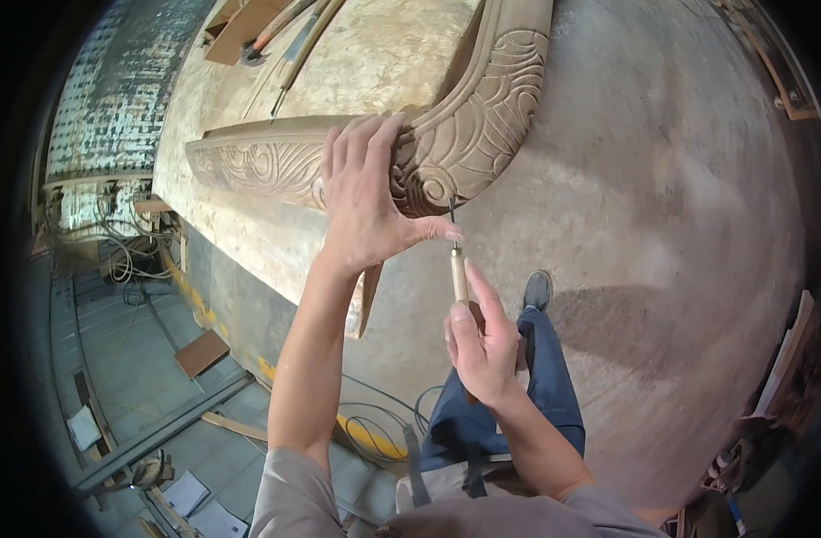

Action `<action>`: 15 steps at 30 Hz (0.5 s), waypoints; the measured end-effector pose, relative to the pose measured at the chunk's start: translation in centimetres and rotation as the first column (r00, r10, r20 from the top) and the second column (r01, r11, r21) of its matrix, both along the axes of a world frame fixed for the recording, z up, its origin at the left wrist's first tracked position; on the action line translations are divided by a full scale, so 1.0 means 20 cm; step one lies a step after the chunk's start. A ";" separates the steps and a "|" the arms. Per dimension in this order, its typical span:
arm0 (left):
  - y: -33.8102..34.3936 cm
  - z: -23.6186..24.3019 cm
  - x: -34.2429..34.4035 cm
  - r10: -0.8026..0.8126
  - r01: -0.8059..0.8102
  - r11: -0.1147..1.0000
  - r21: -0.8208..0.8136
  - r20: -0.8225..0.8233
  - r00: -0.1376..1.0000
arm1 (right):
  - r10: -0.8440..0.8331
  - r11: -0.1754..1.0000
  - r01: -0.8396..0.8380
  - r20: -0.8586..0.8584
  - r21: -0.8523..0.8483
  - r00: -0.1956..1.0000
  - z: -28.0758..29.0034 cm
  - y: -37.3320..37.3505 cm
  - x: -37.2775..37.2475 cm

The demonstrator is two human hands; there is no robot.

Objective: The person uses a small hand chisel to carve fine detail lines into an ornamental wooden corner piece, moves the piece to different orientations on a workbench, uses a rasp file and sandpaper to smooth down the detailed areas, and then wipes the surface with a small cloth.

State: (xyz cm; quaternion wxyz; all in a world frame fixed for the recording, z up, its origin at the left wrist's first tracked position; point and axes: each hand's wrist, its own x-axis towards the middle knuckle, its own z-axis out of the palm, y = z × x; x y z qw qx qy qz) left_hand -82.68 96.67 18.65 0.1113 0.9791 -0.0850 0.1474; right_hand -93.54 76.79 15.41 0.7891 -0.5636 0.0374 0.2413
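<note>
Workpiece: a carved wooden piece (478, 134), brown and bent at an angle, lies along the pale, worn counter (218, 211). One limb extends to the left, the other rises toward the upper edge of the view. Its face carries relief of scrolls, swirls and curved parallel lines; its upper border is a plain raised moulding.

Left hand (366, 193): laid on the carved piece near the bend, unclenched, palm down, with the fingers reaching over the upper border. The thumb is stretched out to the right, its tip at the metal shank of the carving tool.

Right hand (485, 350): grasping the carving tool (459, 276) by its light wooden handle, index finger extended along it. The tool stands nearly in line with the forearm, blade pointing away from the wearer. The blade end is at the lower edge of the carved bend; whether it touches the wood cannot be told with certainty from this angle.

Surroundings: on the counter beyond the left limb lie a hammer (269, 34) with an orange section on its handle, and long, thin tools (305, 47) beside it. Loops of cable (124, 255) lie at the left. A flat brown board (202, 353) and white papers (186, 492) lie at the lower left. The wearer's dark shoe (538, 290) is on the brown floor (670, 269).
</note>
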 end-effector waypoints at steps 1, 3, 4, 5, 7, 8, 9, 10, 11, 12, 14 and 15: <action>0.00 0.00 0.00 0.016 -0.015 1.000 0.016 -0.008 1.000 | -0.015 0.998 0.017 0.042 -0.065 0.999 -0.01 0.01 -0.01; 0.00 -0.02 0.00 0.032 -0.031 0.998 0.046 -0.017 0.999 | -0.052 0.988 0.063 0.082 -0.141 0.995 -0.03 0.02 -0.03; 0.00 -0.02 0.00 0.020 -0.019 0.999 0.047 -0.020 1.000 | -0.063 0.987 0.074 0.078 -0.141 0.995 -0.03 0.02 -0.03; 0.01 -0.03 0.00 0.022 -0.021 0.999 0.041 -0.013 1.000 | -0.067 0.974 0.104 0.184 -0.199 0.981 -0.05 0.03 -0.03; 0.01 -0.04 0.01 0.009 -0.009 0.999 0.035 -0.007 1.000 | -0.047 0.953 0.128 0.283 -0.274 0.958 -0.05 0.02 -0.01; 0.01 -0.03 0.01 0.007 -0.007 0.999 0.050 0.005 1.000 | -0.061 0.952 0.141 0.281 -0.273 0.958 -0.04 0.01 0.00; 0.01 -0.03 0.01 0.005 -0.006 0.998 0.065 0.016 1.000 | -0.043 0.954 0.123 0.281 -0.273 0.959 -0.03 0.01 0.00; 0.00 -0.03 0.02 -0.010 0.009 0.998 0.065 0.021 1.000 | -0.026 0.956 0.108 0.287 -0.272 0.958 -0.03 0.00 0.01; 0.00 -0.03 0.02 -0.005 0.004 0.998 0.069 0.024 1.000 | -0.021 0.955 0.105 0.289 -0.278 0.957 -0.03 0.00 0.02; 0.00 -0.03 0.02 0.000 -0.002 0.997 0.074 0.027 1.000 | -0.033 0.953 0.118 0.293 -0.278 0.955 -0.03 -0.01 0.02; 0.00 -0.04 0.02 -0.005 0.002 0.998 0.067 0.035 0.999 | -0.010 0.939 0.139 0.379 -0.315 0.925 -0.03 -0.01 0.04; -0.01 -0.04 0.01 0.001 -0.004 0.998 0.063 0.039 0.999 | -0.021 0.939 0.147 0.372 -0.312 0.928 -0.02 -0.01 0.04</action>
